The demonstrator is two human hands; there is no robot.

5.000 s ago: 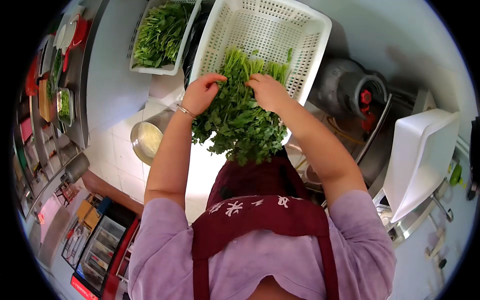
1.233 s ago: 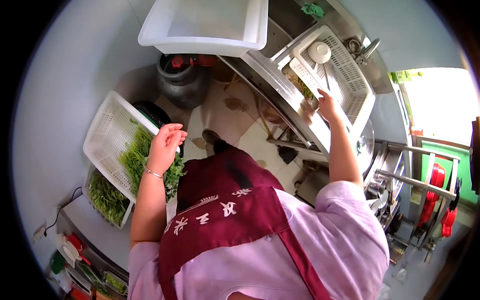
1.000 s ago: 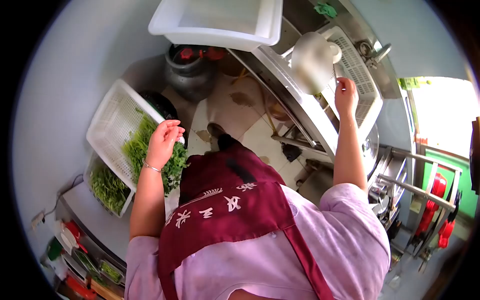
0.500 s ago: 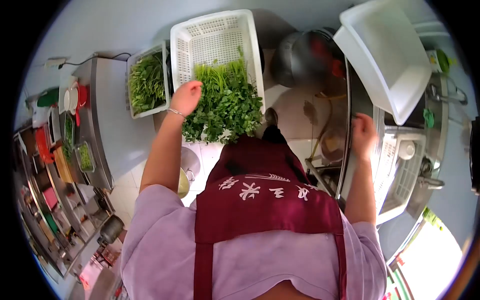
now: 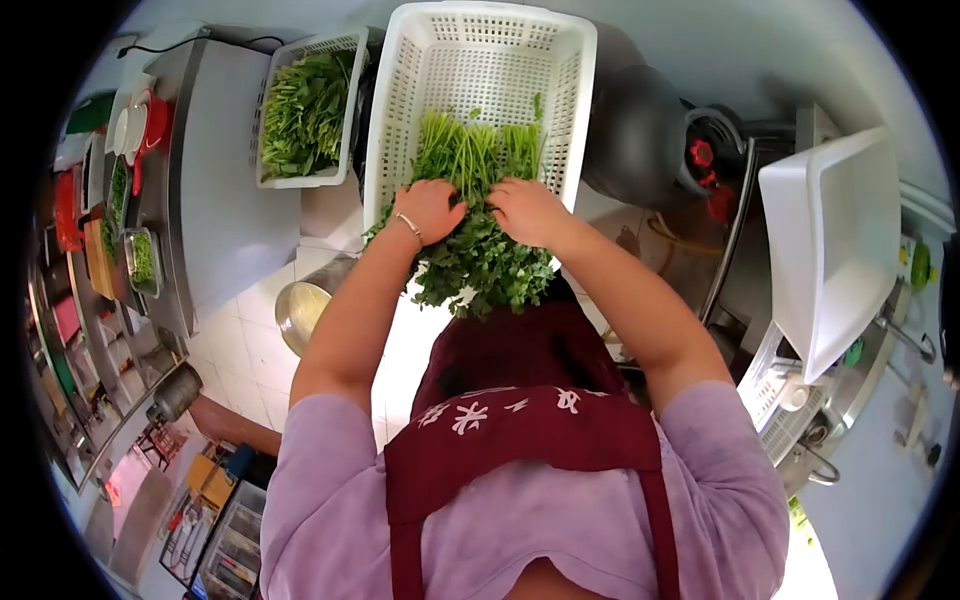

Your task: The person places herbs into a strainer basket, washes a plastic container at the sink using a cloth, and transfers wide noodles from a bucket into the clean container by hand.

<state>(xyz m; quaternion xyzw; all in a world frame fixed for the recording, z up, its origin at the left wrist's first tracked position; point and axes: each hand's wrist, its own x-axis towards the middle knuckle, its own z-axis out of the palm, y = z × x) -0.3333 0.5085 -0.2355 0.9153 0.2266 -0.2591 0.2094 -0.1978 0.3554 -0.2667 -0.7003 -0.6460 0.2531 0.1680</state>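
A big white perforated basket [image 5: 480,75] is in the upper middle of the view. Leafy celery [image 5: 490,270] with pale green stems lies in it, its leaves hanging over the near rim. My left hand [image 5: 430,210], with a bracelet on the wrist, is closed over the left part of the celery. From the other side my right hand [image 5: 527,211] grips the right part, close to the left one. Some fingertips of both hands are sunk among the stems and leaves, so their grip is partly hidden.
To the left stands a smaller white basket [image 5: 307,120] of leafy greens, beside a steel counter [image 5: 235,190]. A metal pot [image 5: 303,312] is on the tiled floor. At right are a dark rounded container [image 5: 640,135], a white tub [image 5: 835,250] and a sink with taps [image 5: 820,460].
My right hand has come from the sink side onto the celery. My left hand has moved from the basket's left side onto the celery. The view has shifted.
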